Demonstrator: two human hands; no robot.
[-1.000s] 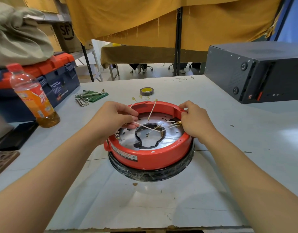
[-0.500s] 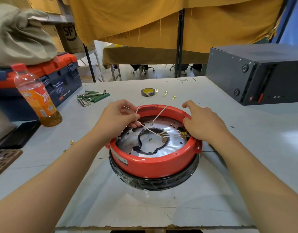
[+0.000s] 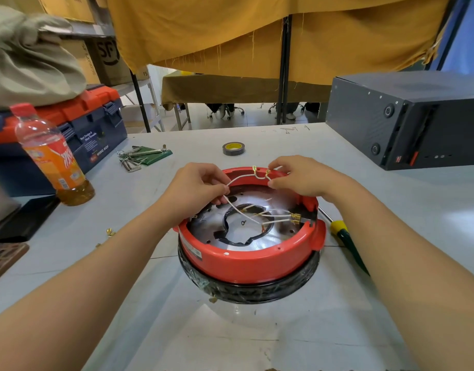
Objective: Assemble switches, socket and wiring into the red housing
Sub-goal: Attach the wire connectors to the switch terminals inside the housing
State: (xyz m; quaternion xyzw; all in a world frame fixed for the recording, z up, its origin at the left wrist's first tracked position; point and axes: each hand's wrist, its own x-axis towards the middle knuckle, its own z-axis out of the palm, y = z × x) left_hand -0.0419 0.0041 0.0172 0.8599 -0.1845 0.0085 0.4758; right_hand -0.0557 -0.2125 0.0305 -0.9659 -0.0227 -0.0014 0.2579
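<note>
Head view, centre of frame
Red housing (image 3: 250, 259): sits open side up on a black ring base (image 3: 249, 291), just below the middle of the frame; probably placed so to leave the metal floor inside open to both hands.
Left hand (image 3: 195, 190): over the housing's left rim, fingers curled and pinching a white wire (image 3: 240, 179), seemingly to keep its slack off the floor plate.
Right hand (image 3: 304, 178): over the far right rim, thumb and forefinger pinching the same wire near its brass terminals (image 3: 260, 171), which stand up above the far rim; likely being lined up for fitting.
Other wires (image 3: 273, 219): white leads run across the floor plate to brass terminals at the right wall (image 3: 296, 218), apparently already seated.
Switches, socket: cannot tell which are fitted.

Head view, edges of frame
Screwdriver (image 3: 347, 242): right of the housing, near the right forearm.
Tape roll (image 3: 232, 149): beyond the housing.
Drink bottle (image 3: 52, 156): left side, upright.
Toolbox (image 3: 78, 129): upper left.
</note>
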